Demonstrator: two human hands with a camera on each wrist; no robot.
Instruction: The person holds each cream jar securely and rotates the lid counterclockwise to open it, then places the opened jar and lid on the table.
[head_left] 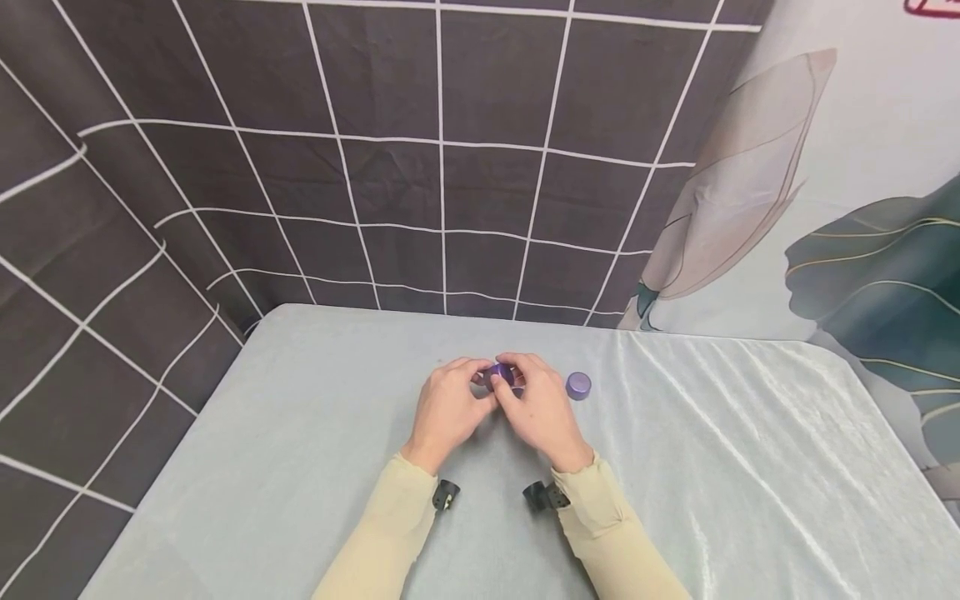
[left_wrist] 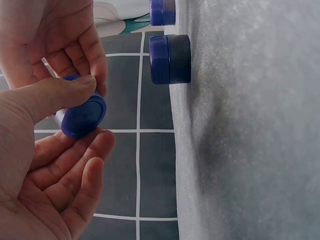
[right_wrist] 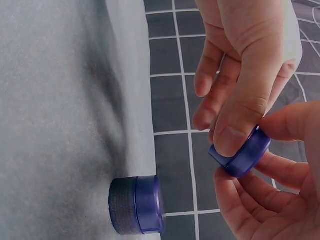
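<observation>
A small round purple jar [head_left: 498, 374] is held between both hands above the table. My left hand [head_left: 447, 410] grips it, the thumb lying across it in the left wrist view. My right hand [head_left: 543, 410] pinches the same jar [right_wrist: 252, 152] by its rim with thumb and fingers. In the left wrist view, a flat round purple face of the held jar [left_wrist: 84, 117] shows; fingers cover much of the rest. Just right of the right hand stands a second purple jar [head_left: 578, 385]. Another jar [left_wrist: 170, 59], smooth purple above and darker below, stands near the hands, mostly hidden in the head view.
Pale grey cloth covers the table [head_left: 300, 433], wrinkled on the right side. Behind and to the left hangs a dark curtain [head_left: 390, 183] with white grid lines. At right hangs a leaf-patterned cloth [head_left: 885, 275]. Small black cameras sit at both wrists.
</observation>
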